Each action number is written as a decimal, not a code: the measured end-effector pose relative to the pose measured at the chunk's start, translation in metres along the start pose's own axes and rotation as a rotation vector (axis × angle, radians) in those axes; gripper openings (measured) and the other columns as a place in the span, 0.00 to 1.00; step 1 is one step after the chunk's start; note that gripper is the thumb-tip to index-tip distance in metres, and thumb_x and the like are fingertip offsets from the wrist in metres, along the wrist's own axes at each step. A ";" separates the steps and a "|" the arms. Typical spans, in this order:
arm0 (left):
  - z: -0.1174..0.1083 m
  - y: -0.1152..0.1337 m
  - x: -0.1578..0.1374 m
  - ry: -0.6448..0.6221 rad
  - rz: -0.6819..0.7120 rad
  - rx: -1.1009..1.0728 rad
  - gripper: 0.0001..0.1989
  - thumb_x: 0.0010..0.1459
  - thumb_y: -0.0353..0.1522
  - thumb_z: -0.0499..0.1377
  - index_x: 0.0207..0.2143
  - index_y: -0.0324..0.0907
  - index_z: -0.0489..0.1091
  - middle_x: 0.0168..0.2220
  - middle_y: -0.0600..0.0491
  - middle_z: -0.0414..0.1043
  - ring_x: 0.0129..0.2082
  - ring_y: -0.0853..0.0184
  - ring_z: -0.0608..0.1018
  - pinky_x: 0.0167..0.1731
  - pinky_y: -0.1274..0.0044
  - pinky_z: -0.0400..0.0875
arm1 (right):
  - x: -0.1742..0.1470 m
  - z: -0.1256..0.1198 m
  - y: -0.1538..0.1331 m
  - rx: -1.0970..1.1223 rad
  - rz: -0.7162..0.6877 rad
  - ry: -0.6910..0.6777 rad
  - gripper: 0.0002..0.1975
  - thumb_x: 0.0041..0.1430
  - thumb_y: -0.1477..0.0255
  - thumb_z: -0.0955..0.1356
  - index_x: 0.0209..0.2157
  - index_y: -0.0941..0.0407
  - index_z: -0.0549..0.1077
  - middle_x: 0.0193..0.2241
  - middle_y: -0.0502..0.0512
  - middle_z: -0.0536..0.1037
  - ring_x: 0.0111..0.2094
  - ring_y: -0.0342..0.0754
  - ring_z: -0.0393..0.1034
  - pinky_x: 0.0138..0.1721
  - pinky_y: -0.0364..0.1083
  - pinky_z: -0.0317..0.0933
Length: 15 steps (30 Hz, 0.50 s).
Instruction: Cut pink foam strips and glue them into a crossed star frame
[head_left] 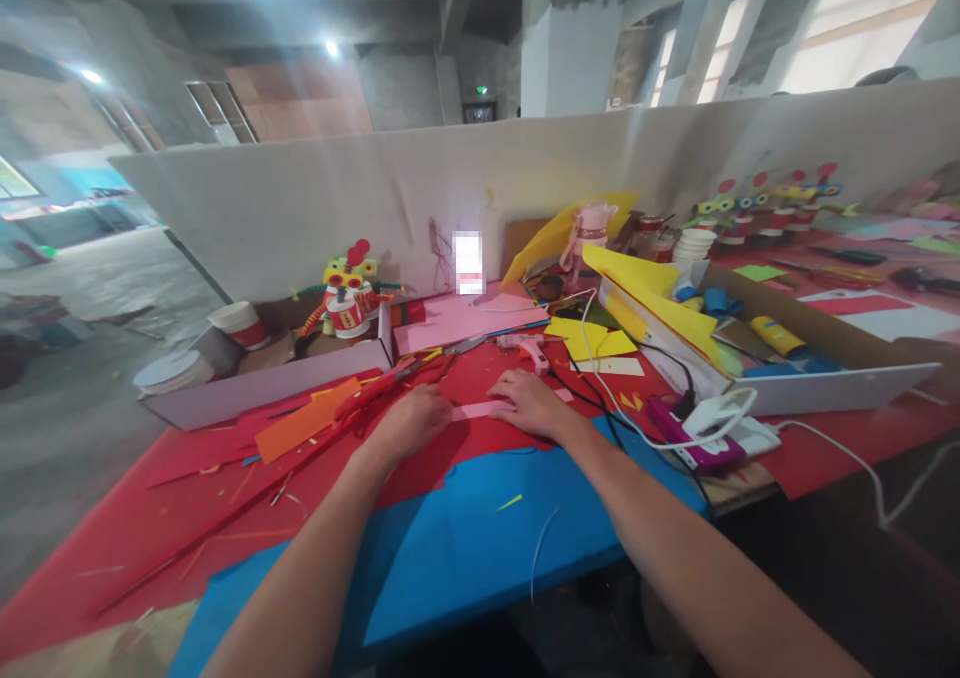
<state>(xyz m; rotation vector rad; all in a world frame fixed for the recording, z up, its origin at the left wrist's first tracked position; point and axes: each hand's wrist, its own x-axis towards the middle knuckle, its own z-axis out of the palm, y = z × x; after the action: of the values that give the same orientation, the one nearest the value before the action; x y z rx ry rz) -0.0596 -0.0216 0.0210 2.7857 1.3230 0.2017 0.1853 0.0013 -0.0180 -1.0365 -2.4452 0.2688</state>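
A narrow pink paper strip stretches between my two hands, just above the red sheet on the table. My left hand is closed with curled fingers at the strip's left end. At the other end, my right hand pinches the strip; its fingertips are bent over the paper. Just beyond my right hand lies a pink hot glue gun. Blue paper covers the table edge below my forearms. Orange paper lies to the left of my left hand.
A paper-cup robot figure stands by a shallow box at left. On the right are a purple power strip with white cables and a white box of coloured paper pieces. A pale partition runs behind.
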 end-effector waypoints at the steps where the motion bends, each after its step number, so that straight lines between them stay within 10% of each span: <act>1: 0.001 -0.001 0.000 0.003 -0.008 0.018 0.13 0.62 0.30 0.52 0.29 0.40 0.74 0.32 0.48 0.73 0.36 0.64 0.72 0.38 0.74 0.65 | 0.000 0.001 0.001 0.001 -0.006 -0.005 0.12 0.60 0.66 0.70 0.43 0.57 0.77 0.40 0.59 0.75 0.44 0.50 0.67 0.47 0.47 0.59; 15: 0.002 0.004 0.001 0.018 -0.097 -0.057 0.13 0.62 0.36 0.54 0.32 0.42 0.77 0.28 0.49 0.74 0.33 0.65 0.73 0.37 0.76 0.67 | 0.000 -0.004 -0.005 -0.032 0.011 -0.032 0.10 0.62 0.67 0.68 0.41 0.57 0.77 0.37 0.57 0.75 0.39 0.47 0.68 0.42 0.44 0.58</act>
<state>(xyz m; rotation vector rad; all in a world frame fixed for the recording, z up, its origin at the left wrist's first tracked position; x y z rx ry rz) -0.0558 -0.0230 0.0197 2.6711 1.4293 0.2571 0.1841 -0.0020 -0.0131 -1.0670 -2.4808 0.2521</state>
